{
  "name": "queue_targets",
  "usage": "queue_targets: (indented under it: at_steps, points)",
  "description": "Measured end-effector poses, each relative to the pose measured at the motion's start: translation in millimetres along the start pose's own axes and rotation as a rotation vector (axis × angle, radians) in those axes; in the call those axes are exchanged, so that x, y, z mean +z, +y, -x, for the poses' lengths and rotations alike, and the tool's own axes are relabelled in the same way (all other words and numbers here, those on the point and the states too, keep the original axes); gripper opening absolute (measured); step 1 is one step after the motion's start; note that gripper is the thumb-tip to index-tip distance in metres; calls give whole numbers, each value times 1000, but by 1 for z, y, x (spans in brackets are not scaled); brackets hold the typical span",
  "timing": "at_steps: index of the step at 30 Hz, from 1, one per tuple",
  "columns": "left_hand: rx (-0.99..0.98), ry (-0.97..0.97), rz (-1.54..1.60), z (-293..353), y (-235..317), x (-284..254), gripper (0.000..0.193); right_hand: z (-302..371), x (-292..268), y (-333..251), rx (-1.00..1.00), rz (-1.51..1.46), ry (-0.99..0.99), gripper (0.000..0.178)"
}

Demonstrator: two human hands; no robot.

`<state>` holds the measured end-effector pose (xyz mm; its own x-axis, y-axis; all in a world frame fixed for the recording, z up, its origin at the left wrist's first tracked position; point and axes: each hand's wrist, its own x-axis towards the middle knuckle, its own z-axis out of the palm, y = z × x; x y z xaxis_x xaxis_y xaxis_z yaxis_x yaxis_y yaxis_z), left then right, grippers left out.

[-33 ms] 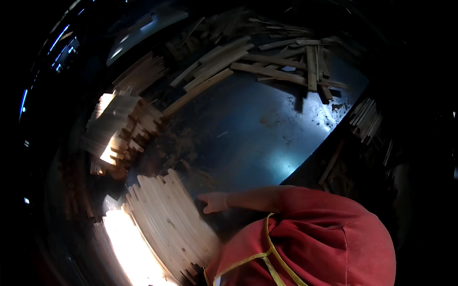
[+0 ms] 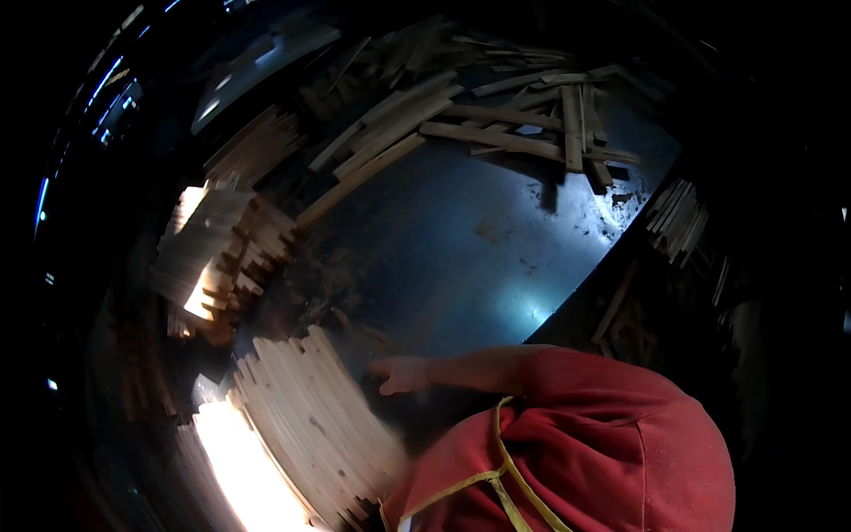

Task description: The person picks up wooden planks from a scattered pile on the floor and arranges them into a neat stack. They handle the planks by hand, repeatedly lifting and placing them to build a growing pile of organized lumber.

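My right hand (image 2: 403,374) reaches left from the red sleeve, low over the dark metal table. One finger points out with the thumb apart below it, and I see nothing held. Just left of the hand lies a row of pale wooden strips (image 2: 315,417), side by side with uneven far ends. The hand looks close to the row's right edge; contact is hard to make out in the dim light. My left hand is out of sight.
A stack of short wooden pieces (image 2: 226,244) stands at the left. Long loose boards (image 2: 496,137) lie crossed along the far side of the metal table (image 2: 443,239). Beyond its right edge are more thin strips (image 2: 678,213). Bright light falls on wood at lower left.
The view has shifted slightly, and the row of strips sits a little lower in it. My right hand keeps nearly the same place and shape.
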<state>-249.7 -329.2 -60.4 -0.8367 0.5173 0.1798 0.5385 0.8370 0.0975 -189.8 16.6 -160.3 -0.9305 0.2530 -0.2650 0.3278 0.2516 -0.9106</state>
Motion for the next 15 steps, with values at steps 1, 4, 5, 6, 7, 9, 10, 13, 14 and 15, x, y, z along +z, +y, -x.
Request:
queue_targets:
  at_steps: [1,4,5,6,7,9,10,13,14,15]
  points:
    - [-6,-18,-15,-3,14,0,77,16,-47,-13,50,-36,-25,67]
    - [75,-60,-21,-21,69,14,79,72,-209,14,-33,-93,484,76]
    - [96,-79,-24,-24,87,19,79,96,-269,29,-2,-61,704,79]
    - [124,-102,-26,-27,107,27,79,121,-329,48,59,-14,937,82]
    - [145,-130,-31,-29,128,32,80,145,-386,69,159,39,1146,85]
    - [199,-209,-22,-34,170,44,80,192,-490,111,488,172,1439,92]
    - [228,-260,-9,-38,194,48,81,213,-530,131,682,193,1488,95]
    - [305,-414,5,-42,258,61,82,241,-615,196,1031,157,1482,114]
    - [323,-454,2,-40,274,65,82,243,-634,207,1046,87,1478,116]
    - [340,-493,-1,-42,289,68,83,243,-650,215,1058,15,1475,118]
